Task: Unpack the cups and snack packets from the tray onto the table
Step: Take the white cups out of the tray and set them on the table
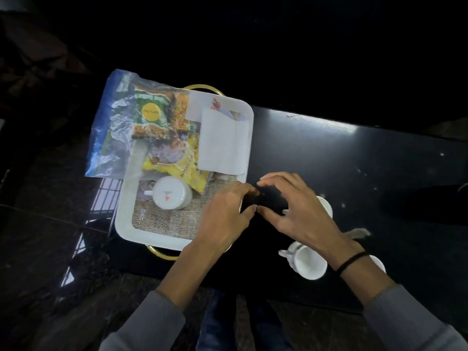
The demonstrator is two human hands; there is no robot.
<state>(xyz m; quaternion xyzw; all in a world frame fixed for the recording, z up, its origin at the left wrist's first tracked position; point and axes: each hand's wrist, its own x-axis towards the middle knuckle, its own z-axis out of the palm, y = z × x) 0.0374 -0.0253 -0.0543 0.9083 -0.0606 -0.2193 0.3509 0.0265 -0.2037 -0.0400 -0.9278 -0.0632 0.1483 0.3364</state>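
Observation:
A white tray (123,224) with gold handles sits at the left end of a black table (354,160). In it lie a white cup (169,193) turned upside down, a yellow snack packet (188,172), a green snack packet (152,115) inside a clear blue-edged bag (111,122), and folded white paper (222,143). My left hand (222,219) and my right hand (304,211) meet over the tray's right edge, both pinching a small dark object (266,201) that I cannot identify. A white cup (307,264) lies on the table below my right hand.
Another white cup (325,205) shows partly behind my right hand, and a third white cup (378,262) peeks out behind my right wrist. The bag overhangs the tray's left side. The table's near edge runs just in front of my forearms; dark floor lies to the left.

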